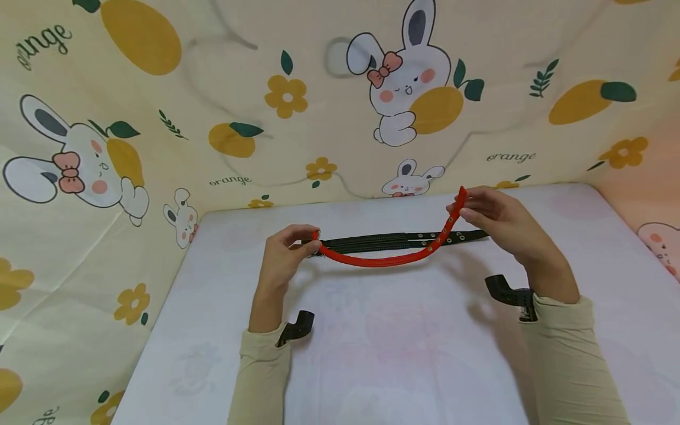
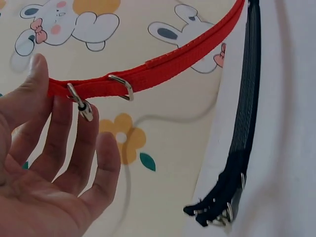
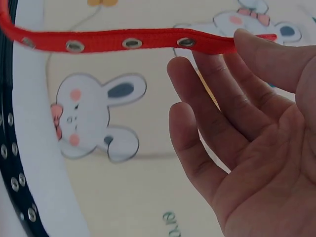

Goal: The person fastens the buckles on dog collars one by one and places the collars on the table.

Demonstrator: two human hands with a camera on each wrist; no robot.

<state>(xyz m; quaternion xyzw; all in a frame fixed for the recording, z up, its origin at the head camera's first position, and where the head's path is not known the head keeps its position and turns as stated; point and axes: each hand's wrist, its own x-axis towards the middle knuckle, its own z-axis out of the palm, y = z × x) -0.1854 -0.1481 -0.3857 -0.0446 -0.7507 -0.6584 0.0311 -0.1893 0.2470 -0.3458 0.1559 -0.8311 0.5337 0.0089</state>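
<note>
A red pet collar [image 1: 379, 261] sags in a curve between both hands, above the table. My left hand [image 1: 284, 254] pinches its buckle end between thumb and fingers; in the left wrist view a metal buckle [image 2: 79, 101] and a D-ring [image 2: 122, 88] show there. At the other end, raised higher, my right hand [image 1: 499, 221] pinches the tip. Metal eyelets [image 3: 132, 43] line that half of the red strap. Behind it lie black collars [image 1: 366, 242] side by side, with eyelets toward the right and metal buckles [image 2: 224, 215] at the left.
The white table [image 1: 372, 354] has its back edge against a cream curtain [image 1: 308, 47] printed with rabbits and oranges. More of the curtain hangs at the left and right sides. A black wrist mount [image 1: 510, 292] juts from each sleeve.
</note>
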